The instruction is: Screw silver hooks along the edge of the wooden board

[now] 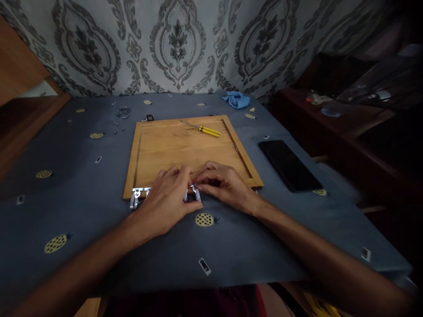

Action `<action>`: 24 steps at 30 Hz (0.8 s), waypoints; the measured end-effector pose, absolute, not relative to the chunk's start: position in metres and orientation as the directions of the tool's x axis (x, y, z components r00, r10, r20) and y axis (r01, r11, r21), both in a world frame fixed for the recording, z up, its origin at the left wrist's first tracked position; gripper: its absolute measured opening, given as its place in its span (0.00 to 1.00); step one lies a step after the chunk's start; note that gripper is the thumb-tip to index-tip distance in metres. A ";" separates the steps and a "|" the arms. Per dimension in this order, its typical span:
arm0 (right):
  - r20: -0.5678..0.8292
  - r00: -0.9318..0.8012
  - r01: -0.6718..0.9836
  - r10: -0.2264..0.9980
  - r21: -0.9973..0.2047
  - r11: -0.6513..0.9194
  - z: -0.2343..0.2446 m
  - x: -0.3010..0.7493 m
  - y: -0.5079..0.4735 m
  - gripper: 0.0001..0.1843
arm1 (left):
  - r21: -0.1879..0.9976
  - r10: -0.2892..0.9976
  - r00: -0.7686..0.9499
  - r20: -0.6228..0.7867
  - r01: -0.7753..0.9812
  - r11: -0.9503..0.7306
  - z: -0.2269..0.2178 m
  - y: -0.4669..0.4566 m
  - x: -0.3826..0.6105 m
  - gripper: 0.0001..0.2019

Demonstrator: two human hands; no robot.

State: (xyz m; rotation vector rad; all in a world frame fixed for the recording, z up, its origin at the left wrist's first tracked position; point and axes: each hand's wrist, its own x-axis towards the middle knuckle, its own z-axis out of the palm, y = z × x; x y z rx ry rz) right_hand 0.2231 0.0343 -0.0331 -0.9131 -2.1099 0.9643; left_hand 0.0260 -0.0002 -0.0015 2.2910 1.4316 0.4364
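A blue-grey tablecloth with yellow pineapples (148,268) lies under everything. The left hand (165,198) bends over a shiny silver metal piece (142,189) at the near edge of a flat, light-brown wooden board (172,149). The right hand (226,182) has its fingertips close together beside that piece. I cannot tell if either hand's fingers grip it. A flat black phone (289,165) lies right of the board. A yellow-handled screwdriver (209,131) rests on the board's far part. Farther back sits a crumpled blue cloth (237,100).

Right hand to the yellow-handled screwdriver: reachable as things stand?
Probably yes. The screwdriver lies on the wooden panel beyond the right hand, only bare panel between; its fingers would first have to leave the metal fitting.
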 end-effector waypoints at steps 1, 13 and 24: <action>0.258 -0.554 0.326 0.792 -0.808 0.491 -0.034 0.223 0.035 0.03 | 0.492 0.903 0.427 0.049 0.777 -0.394 -0.001 0.000 0.026 0.22; 0.360 -0.598 0.358 0.716 -0.679 0.640 -0.036 0.220 0.032 0.05 | 0.493 0.908 0.418 0.036 0.783 -0.380 0.000 -0.001 0.027 0.24; 0.322 -0.554 0.337 0.768 -0.757 0.560 -0.034 0.221 0.033 0.06 | 0.489 0.902 0.429 0.037 0.780 -0.391 0.001 -0.001 0.027 0.25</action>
